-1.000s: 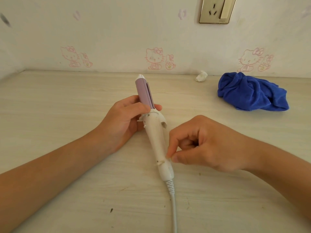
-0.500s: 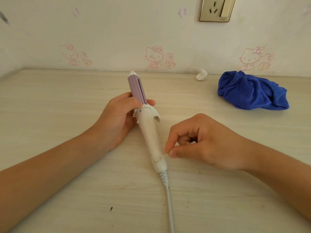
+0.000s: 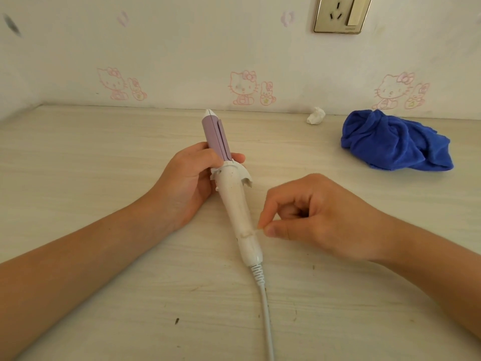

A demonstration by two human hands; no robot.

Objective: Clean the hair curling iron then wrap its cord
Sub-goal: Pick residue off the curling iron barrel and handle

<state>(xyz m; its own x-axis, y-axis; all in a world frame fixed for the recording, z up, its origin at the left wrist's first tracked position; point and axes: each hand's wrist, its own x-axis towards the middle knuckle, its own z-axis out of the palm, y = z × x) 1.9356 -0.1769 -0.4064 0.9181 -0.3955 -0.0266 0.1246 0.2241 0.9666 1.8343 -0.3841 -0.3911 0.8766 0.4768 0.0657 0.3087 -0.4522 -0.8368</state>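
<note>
The curling iron (image 3: 235, 201) has a white handle and a purple barrel pointing away from me. It lies tilted on the pale wooden table (image 3: 78, 157). My left hand (image 3: 187, 183) grips it where barrel meets handle, thumb over the purple part. My right hand (image 3: 312, 214) has thumb and forefinger pinched together right beside the lower handle, at a small raised tab; whether a speck is pinched there I cannot tell. The white cord (image 3: 266, 316) runs from the handle's end off the bottom edge.
A crumpled blue cloth (image 3: 395, 143) lies at the back right. A small white wad of tissue (image 3: 315, 115) sits by the wall. A brass wall socket (image 3: 339, 14) is above, on wallpaper with cartoon cats.
The iron has shifted a little to the left and tilted with my left hand. My right hand stays pinched at the lower handle.
</note>
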